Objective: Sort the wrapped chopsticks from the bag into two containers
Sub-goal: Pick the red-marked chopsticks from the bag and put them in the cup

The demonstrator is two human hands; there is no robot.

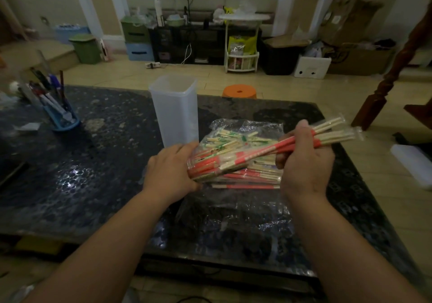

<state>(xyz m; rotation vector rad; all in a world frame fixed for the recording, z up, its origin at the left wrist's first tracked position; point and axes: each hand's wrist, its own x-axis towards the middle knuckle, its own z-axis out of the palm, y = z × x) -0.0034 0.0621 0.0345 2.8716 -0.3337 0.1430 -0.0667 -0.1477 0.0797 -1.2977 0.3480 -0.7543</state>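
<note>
Mid-sort: right hand (304,162) clamped on red-wrapped chopsticks (261,151), left hand (170,169) gripping their lower ends; next: stand them in container (174,116).

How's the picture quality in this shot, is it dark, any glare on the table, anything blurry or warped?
Head view: dim overall; white glare patches on the glossy dark table; the plastic bag glints; the pen holder near the left edge is smeared; wide-angle distortion tilts the wooden post at the right; the red-wrapped chopsticks in the middle stay fairly sharp.
</note>
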